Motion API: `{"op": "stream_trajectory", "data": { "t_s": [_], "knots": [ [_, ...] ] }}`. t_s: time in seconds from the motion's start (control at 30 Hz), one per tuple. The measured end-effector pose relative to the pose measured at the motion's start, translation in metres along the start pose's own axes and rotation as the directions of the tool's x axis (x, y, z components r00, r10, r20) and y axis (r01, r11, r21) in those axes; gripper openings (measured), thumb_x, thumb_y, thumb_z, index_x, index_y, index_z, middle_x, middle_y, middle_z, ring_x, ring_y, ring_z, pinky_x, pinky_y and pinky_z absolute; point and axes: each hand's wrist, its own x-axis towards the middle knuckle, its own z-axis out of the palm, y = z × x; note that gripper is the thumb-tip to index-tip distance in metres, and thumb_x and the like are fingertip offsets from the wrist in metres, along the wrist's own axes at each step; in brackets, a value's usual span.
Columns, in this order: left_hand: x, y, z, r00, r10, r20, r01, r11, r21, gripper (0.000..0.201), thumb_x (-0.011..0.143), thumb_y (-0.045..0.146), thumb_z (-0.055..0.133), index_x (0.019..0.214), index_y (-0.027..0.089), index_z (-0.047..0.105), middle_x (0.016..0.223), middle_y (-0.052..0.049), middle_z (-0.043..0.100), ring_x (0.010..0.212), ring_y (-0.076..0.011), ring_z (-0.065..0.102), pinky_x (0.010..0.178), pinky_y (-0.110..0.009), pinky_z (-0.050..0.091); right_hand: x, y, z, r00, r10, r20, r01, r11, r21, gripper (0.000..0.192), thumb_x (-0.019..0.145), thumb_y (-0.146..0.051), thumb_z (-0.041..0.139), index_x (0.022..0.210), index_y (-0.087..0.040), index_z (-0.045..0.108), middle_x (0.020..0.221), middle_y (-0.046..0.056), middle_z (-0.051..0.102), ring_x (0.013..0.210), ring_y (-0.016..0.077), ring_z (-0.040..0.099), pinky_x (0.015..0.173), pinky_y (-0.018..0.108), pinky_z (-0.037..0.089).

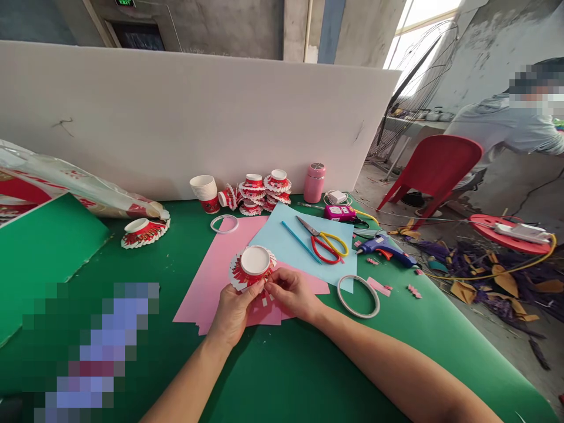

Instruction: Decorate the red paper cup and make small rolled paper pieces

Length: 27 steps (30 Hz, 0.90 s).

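Observation:
A red and white paper cup (255, 261), its side cut into strips that fan outward, is upside down between my hands, white base up. My left hand (232, 314) grips its near edge. From the right, the fingers of my right hand (291, 292) pinch together at the cut strips by the left fingertips. Pink paper sheets (207, 264) lie beneath the cup, and a light blue sheet (273, 235) overlaps them. On the blue sheet rest scissors (324, 239) with red and yellow handles and a blue pencil-like stick (302, 241).
Several finished-looking cut cups (252, 191) stand by the white board (198, 117), near stacked cups (204, 191). Another cut cup (143, 230) sits left. Tape rolls (358, 296), a glue gun (388, 249) and a pink bottle (314, 183) are rightward. A person (493, 123) sits beyond.

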Motion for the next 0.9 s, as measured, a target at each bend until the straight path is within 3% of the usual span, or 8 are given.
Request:
{"op": "stream_trajectory", "data": {
  "t_s": [0.23,0.5,0.67,0.9],
  "knots": [
    [0.0011,-0.0056,-0.0011,0.995,0.095,-0.026,-0.094,0.994,0.059,0.033,0.057,0.023,0.079,0.087,0.013,0.072,0.086,-0.007,0.073,0.085,-0.0215,0.065,0.080,-0.034,0.051,-0.0012,-0.0013,0.0007,1.000,-0.012,-0.019,0.011,0.998,-0.058,0.035,0.072,-0.050,0.062,0.070,-0.016,0.053,0.062,-0.001,0.052,0.052,0.0076,0.043,0.049,0.021,0.035],
    [0.0020,-0.0081,-0.0028,0.991,0.130,-0.028,-0.127,0.988,0.093,0.034,0.058,0.027,0.079,0.089,0.013,0.072,0.087,-0.007,0.073,0.086,-0.0216,0.065,0.079,-0.033,0.051,-0.0031,-0.0040,0.0027,0.998,-0.055,-0.039,0.049,0.987,-0.154,0.026,0.077,-0.041,0.058,0.071,-0.016,0.054,0.066,0.000,0.054,0.054,0.0083,0.044,0.049,0.022,0.035],
    [0.0027,-0.0087,-0.0038,0.989,0.121,-0.082,-0.108,0.984,0.143,0.037,0.051,0.030,0.082,0.081,0.010,0.072,0.075,-0.008,0.073,0.073,-0.0226,0.066,0.070,-0.034,0.052,-0.0041,-0.0057,0.0030,0.997,-0.065,-0.045,0.057,0.984,-0.170,0.025,0.078,-0.039,0.057,0.070,-0.016,0.053,0.066,0.000,0.053,0.054,0.0081,0.043,0.049,0.021,0.036],
    [0.0053,-0.0061,-0.0018,0.985,0.144,-0.091,-0.143,0.990,0.019,0.035,0.052,0.024,0.081,0.083,0.012,0.071,0.079,-0.006,0.072,0.080,-0.0230,0.066,0.075,-0.035,0.051,-0.0043,-0.0050,0.0017,0.988,-0.150,-0.044,0.131,0.946,-0.296,0.022,0.083,-0.036,0.051,0.077,-0.016,0.059,0.073,0.002,0.058,0.057,0.0095,0.047,0.051,0.022,0.039]
  ]
}}
